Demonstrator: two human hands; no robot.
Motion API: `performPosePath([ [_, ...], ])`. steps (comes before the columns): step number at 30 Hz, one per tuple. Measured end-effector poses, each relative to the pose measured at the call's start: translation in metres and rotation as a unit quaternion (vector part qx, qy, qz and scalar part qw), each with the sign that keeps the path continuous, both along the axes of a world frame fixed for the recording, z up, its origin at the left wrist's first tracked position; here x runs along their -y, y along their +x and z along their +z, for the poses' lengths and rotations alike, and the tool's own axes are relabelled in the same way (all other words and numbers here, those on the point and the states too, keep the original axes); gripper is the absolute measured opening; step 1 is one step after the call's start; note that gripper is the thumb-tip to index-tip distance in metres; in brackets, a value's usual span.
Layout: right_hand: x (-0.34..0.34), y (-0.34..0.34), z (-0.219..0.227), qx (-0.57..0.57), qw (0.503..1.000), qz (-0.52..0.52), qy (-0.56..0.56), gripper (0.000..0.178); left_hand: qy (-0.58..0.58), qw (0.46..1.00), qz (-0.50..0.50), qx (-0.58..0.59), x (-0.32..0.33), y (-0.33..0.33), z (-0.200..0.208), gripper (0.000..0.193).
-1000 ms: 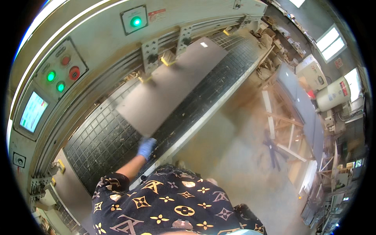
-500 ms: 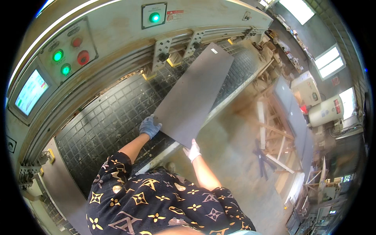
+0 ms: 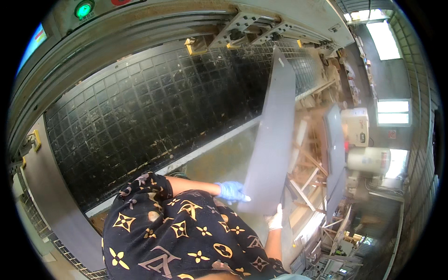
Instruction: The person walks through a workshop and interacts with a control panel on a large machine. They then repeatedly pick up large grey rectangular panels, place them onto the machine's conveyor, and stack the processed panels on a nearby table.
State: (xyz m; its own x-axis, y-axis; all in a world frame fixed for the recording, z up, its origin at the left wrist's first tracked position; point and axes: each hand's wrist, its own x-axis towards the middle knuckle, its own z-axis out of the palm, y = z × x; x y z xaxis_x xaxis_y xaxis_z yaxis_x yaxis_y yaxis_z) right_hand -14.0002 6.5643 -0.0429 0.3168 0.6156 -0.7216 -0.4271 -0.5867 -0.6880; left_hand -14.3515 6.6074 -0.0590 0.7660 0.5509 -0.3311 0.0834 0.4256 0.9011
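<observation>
A long, flat grey panel [image 3: 269, 154] stretches away from me, its far end over the edge of the black gridded machine bed [image 3: 154, 112]. My left hand [image 3: 232, 192], in a blue glove, grips its near left edge with the thumb on top. At the near right corner, my right hand [image 3: 275, 219] in a whitish glove is closed on the board's edge. The fingers under the panel are hidden in both cases.
Right of me, more grey panels [image 3: 333, 154] lie on a wooden frame [image 3: 305, 186]. Guide rails with a bracket [image 3: 235, 29] run above the far side of the bed. Another grey panel [image 3: 60, 191] lies at the far left. A pale cylindrical tank [image 3: 368, 160] stands at the right.
Both hands have swung the grey panel to the right, and its near end is now off the machine bed. My view has turned to the right too.
</observation>
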Motion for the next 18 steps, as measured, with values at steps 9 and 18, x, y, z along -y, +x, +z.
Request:
performPosePath([
  [9,0.009,-0.030,0.011,-0.028,0.998,0.023,0.058,0.055,0.032,0.997,-0.051,-0.044,-0.008,0.006,0.029,0.054],
  [18,0.054,-0.107,-0.017,-0.125,0.967,-0.093,0.202,0.055,0.117,0.981,-0.104,-0.115,0.001,0.034,0.018,0.056],
])
